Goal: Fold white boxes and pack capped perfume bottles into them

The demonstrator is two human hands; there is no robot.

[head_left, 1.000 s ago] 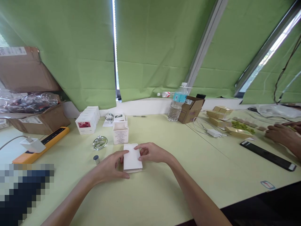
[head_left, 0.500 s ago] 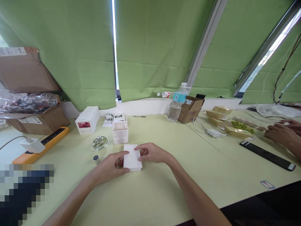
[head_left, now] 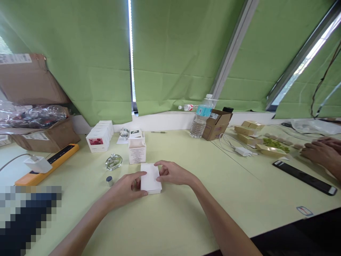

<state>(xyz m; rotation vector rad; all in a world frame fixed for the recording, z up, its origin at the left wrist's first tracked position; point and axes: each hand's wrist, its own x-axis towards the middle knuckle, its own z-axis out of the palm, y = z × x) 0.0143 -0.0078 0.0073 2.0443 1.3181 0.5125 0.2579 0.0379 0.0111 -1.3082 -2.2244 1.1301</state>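
A flat white box (head_left: 150, 177) lies on the pale yellow table (head_left: 186, 199) in front of me. My left hand (head_left: 125, 188) grips its left edge, thumb at the near corner and forefinger along the side. My right hand (head_left: 173, 173) holds its right edge with curled fingers. Just behind stand an open white carton (head_left: 136, 150), a round glass perfume bottle (head_left: 113, 161) and a small silver cap (head_left: 109, 181).
A row of white boxes (head_left: 99, 136), a second small bottle (head_left: 124, 133), an orange power strip (head_left: 45, 165) and cardboard boxes (head_left: 34, 106) are at the left. A water bottle (head_left: 201, 117) and brown box (head_left: 217, 123) stand at the back. Another person's hands (head_left: 321, 151) work at the right.
The white box has settled flatter on the table between my hands. Both hands stay on its edges almost unmoved.
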